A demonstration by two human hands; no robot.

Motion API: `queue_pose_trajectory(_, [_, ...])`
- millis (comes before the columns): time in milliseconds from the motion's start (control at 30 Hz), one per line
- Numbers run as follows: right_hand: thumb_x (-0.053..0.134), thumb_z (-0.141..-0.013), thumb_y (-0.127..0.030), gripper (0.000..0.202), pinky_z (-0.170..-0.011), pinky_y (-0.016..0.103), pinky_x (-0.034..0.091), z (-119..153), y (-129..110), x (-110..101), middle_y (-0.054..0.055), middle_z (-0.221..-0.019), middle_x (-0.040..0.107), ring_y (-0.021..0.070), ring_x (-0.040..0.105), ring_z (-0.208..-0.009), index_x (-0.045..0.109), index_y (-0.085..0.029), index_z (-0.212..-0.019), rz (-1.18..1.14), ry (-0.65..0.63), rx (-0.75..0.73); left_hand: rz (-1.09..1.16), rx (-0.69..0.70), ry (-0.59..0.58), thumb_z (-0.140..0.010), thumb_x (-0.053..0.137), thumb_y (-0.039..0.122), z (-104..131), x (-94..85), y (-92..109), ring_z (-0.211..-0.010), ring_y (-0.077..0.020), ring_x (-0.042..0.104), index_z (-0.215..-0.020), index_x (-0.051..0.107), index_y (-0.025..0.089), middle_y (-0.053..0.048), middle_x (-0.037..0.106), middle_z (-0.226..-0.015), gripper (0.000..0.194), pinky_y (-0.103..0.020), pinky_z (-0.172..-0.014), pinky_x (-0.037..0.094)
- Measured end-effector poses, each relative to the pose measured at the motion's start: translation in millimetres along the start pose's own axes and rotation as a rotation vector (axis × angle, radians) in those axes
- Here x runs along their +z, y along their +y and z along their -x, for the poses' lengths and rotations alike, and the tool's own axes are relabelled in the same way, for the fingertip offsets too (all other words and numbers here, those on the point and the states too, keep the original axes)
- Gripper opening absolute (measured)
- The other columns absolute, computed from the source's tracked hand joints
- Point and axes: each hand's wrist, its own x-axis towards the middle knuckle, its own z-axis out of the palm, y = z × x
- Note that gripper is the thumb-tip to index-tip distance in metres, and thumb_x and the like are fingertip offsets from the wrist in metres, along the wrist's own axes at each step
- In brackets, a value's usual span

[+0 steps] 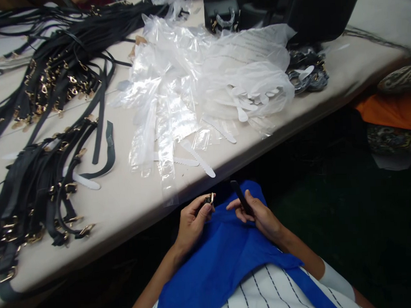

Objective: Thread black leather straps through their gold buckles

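Over the blue apron, my left hand pinches a small gold-coloured metal buckle between thumb and fingers. To its right, my right hand holds a narrow black strap, whose end points up and to the left. The two hands are apart, just in front of the table edge. Whether the strap carries on behind my right palm is hidden.
On the cream-covered table lie black straps with gold buckles, more long straps, clear plastic sleeves and white serrated strips. Black bags stand at the back. Orange cloth shows at right.
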Motion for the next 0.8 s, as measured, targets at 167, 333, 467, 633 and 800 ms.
queue_pose_trajectory(167, [0.07, -0.077, -0.052, 0.037, -0.054, 0.027, 0.022, -2.5, 18.0, -5.8, -0.003, -0.057, 0.042, 0.0098, 0.031, -0.054, 0.07, -0.015, -0.076, -0.045, 0.193, -0.025, 0.004, 0.034, 0.03, -0.09, 0.058, 0.036, 0.2, -1.3, 1.5, -0.064, -0.0112, 0.052, -0.124, 0.06, 0.017, -0.002, 0.061, -0.079, 0.039, -0.024, -0.061, 0.044])
queue_pose_trajectory(333, [0.073, -0.076, -0.048, 0.032, -0.056, 0.027, 0.025, -7.7, 28.0, -10.3, -0.003, -0.059, 0.043, 0.0103, 0.033, -0.057, 0.07, -0.017, -0.078, -0.081, 0.316, -0.05, -0.058, 0.076, 0.032, -0.09, 0.058, 0.034, -0.3, 1.3, 2.1, -0.065, -0.0114, 0.053, -0.122, 0.061, 0.018, -0.003, 0.062, -0.081, 0.036, -0.023, -0.061, 0.046])
queue_pose_trajectory(467, [0.073, -0.075, -0.049, 0.031, -0.057, 0.027, 0.028, -10.1, 30.0, -10.5, -0.002, -0.059, 0.047, 0.0114, 0.036, -0.058, 0.07, -0.017, -0.075, -0.034, 0.292, -0.077, -0.099, 0.07, 0.024, -0.09, 0.058, 0.035, 0.6, 4.3, 2.8, -0.066, -0.0118, 0.054, -0.12, 0.063, 0.02, -0.002, 0.062, -0.081, 0.035, -0.023, -0.062, 0.046])
queue_pose_trajectory(633, [0.073, -0.076, -0.048, 0.031, -0.058, 0.027, 0.03, -17.2, 20.3, -2.2, -0.002, -0.06, 0.049, 0.0119, 0.038, -0.059, 0.07, -0.017, -0.074, -0.014, 0.26, -0.13, -0.073, 0.042, -0.026, -0.091, 0.056, 0.037, -1.2, 5.2, 7.1, -0.063, -0.0111, 0.051, -0.121, 0.063, 0.019, -0.001, 0.059, -0.076, 0.036, -0.023, -0.06, 0.043])
queue_pose_trajectory(800, [0.07, -0.08, -0.044, 0.028, -0.058, 0.026, 0.029, -24.3, 1.5, 7.7, -0.003, -0.061, 0.048, 0.0107, 0.037, -0.059, 0.066, -0.018, -0.072, -0.068, 0.223, -0.21, 0.066, 0.013, 0.0, -0.09, 0.057, 0.037, -3.7, 1.5, 14.8, -0.059, -0.009, 0.048, -0.122, 0.063, 0.016, 0.0, 0.056, -0.073, 0.038, -0.023, -0.058, 0.041])
